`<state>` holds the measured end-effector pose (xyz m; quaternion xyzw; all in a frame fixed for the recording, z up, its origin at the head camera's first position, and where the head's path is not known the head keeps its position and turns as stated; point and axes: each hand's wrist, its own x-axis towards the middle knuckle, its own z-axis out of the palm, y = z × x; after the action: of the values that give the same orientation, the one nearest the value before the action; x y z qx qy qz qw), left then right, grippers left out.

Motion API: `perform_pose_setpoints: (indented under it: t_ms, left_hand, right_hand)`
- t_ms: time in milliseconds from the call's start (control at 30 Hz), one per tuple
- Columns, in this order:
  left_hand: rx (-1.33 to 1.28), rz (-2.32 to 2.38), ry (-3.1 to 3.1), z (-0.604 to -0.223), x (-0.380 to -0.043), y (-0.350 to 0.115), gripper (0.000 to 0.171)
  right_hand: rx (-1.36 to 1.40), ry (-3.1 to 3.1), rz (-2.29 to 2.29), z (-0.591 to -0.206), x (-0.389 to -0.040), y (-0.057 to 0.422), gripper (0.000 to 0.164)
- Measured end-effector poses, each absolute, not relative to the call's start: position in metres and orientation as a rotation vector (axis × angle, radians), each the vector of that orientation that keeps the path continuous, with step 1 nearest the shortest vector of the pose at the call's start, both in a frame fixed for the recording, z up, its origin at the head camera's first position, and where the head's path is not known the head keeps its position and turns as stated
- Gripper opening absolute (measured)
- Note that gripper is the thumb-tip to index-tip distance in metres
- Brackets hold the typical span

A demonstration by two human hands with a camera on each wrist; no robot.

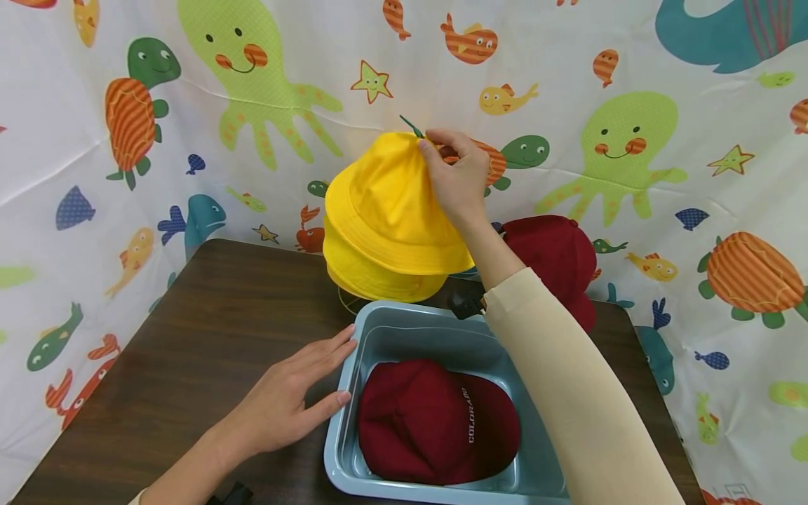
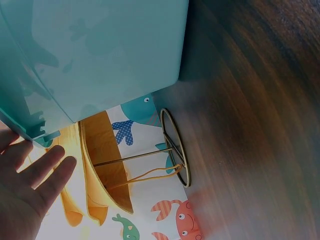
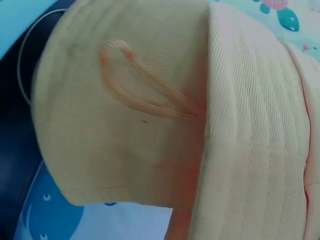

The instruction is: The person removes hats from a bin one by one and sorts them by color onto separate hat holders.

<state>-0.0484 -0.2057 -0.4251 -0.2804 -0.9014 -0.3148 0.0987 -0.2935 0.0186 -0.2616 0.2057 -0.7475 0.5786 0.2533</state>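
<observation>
My right hand (image 1: 459, 172) pinches the crown tip of a yellow bucket hat (image 1: 398, 203), right by its green stem (image 1: 410, 125). That hat overlaps a second yellow hat (image 1: 372, 277) below it, over a wire stand (image 2: 172, 150). In the right wrist view an upper brim (image 3: 245, 110) hangs over pale fabric, with an elastic loop (image 3: 130, 100) lying across it. Fingers straight, my left hand (image 1: 290, 393) touches the left rim of a light blue plastic bin (image 1: 391, 308). Inside the bin lies a dark red cap (image 1: 410, 421) lettered COLORADO.
Another dark red cap (image 1: 552, 259) stands behind the bin on the right, partly covered by my right arm. A black object (image 1: 466, 301) sits by the bin's far rim. The dark wooden table (image 1: 208, 337) backs onto a sea-animal curtain (image 1: 265, 189).
</observation>
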Motion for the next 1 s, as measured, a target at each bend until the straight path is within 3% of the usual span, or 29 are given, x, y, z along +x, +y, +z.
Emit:
perform_pose_setpoints:
  t_ms: [1000]
  left_hand:
    - [-0.829, -0.933, -2.656, -0.425, -0.048, -0.205, 0.07]
  right_hand:
    - [0.678, -2.293, 1.385, -0.298, -0.288, 0.021, 0.03]
